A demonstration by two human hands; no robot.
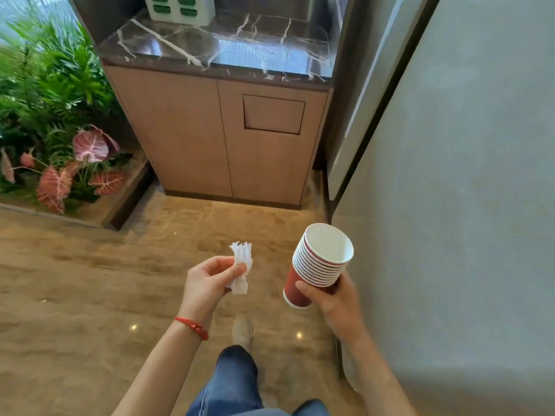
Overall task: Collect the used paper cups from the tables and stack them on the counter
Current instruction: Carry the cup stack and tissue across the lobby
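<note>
My right hand (333, 298) grips a stack of several red paper cups (318, 262) with white rims, tilted so the open top faces up and left. My left hand (207, 280) pinches a crumpled white tissue (241, 267) between thumb and fingers. Both hands are held out at waist height over the floor. Ahead stands the counter (216, 46), with a dark marble top veined in white, over a wooden cabinet (192, 130).
A white and green box (180, 9) sits at the counter's back left. The cabinet's right door has a square flap (273, 114). A planter with green and pink leaves (57, 121) fills the left. A grey wall (465, 175) runs along the right. Tan polished floor lies between.
</note>
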